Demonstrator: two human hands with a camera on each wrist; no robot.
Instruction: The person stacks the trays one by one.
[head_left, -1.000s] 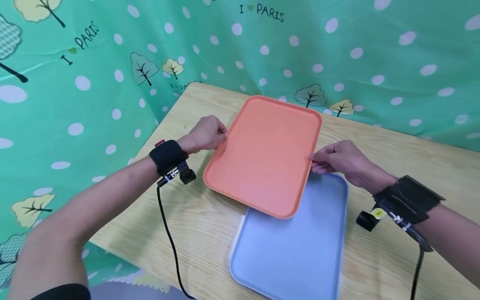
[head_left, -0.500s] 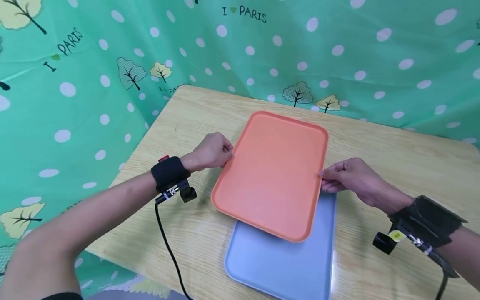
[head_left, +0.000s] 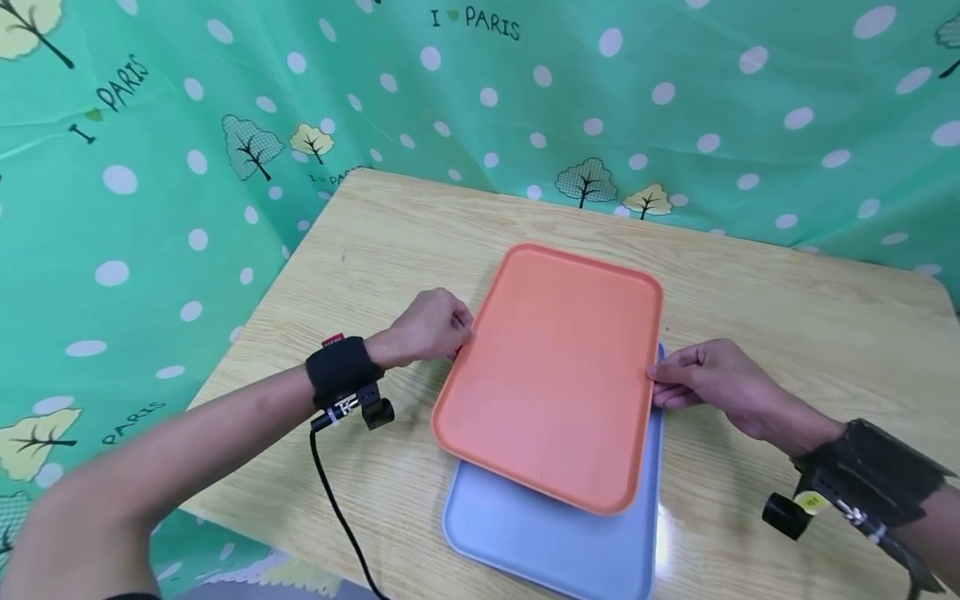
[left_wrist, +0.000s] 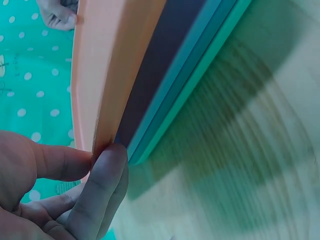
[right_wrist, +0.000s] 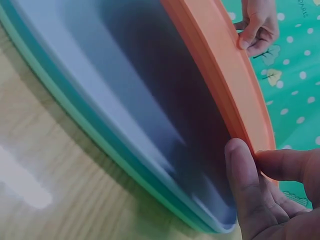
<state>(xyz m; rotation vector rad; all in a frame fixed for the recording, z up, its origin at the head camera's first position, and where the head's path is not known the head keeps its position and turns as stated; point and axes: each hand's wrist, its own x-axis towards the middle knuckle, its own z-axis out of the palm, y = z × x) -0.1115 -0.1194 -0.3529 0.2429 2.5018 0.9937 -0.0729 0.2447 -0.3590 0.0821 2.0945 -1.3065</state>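
An orange tray (head_left: 555, 375) is held up by its two long sides, tilted a little and turned against the blue tray (head_left: 547, 533) below it. My left hand (head_left: 433, 323) pinches its left rim between thumb and fingers. On the opposite rim my right hand (head_left: 708, 379) pinches with thumb and fingertips. In the right wrist view a dark gap shows between the orange rim (right_wrist: 215, 65) and the blue tray (right_wrist: 115, 95). A green edge (right_wrist: 95, 145) lies under the blue tray, seemingly another tray, resting on the table. The orange tray hides the blue tray's far part in the head view.
The trays are over a light wooden table (head_left: 315, 275). A green polka-dot cloth (head_left: 450, 100) hangs behind and at the left. Each wrist bears a black strap with a small camera, and a black cable (head_left: 330, 500) hangs from the left one.
The orange tray has come nearer to me and now covers more of the blue tray. Both hands have moved with it, keeping their pinch on its rims. The head view has shifted slightly.
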